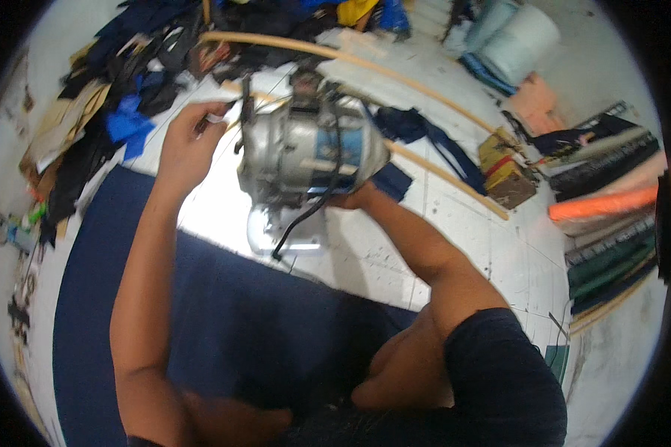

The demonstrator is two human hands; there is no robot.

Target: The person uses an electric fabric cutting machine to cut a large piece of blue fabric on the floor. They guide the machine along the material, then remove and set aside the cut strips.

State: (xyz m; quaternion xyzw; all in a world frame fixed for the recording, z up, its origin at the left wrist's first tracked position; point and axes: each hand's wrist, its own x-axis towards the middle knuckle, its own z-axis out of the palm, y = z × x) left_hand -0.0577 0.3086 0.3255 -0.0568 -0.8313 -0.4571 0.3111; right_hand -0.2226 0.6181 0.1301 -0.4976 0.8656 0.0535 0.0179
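White tabletop (pixel 499 246), scuffed and marked with faint grid lines, fills most of the view, and a wide sheet of dark blue cloth (pixel 224 320) lies spread across its near left part. On the table, at the far edge of that cloth, stands one grey metal cutting machine (pixel 306 153) with a round motor body, a blue label band and a black cable (pixel 306 216) looping down from it. The left hand (pixel 186 145) is raised at the machine's left side, fingers curled in a pinch around something small and pale; what it is cannot be told. The right hand (pixel 354 197) reaches under the machine's right lower side and touches it, but its fingers are hidden, so its grip cannot be told. Two long pale wooden sticks (pixel 395 74) cross the table behind the machine. A heap of black and blue cloth scraps (pixel 119 97) covers the far left. One small yellow and brown box (pixel 505 170) sits to the right, shut. Rolls of cloth (pixel 611 216), one of them orange, are stacked at the right edge, and two pale rolls (pixel 518 37) lie far off
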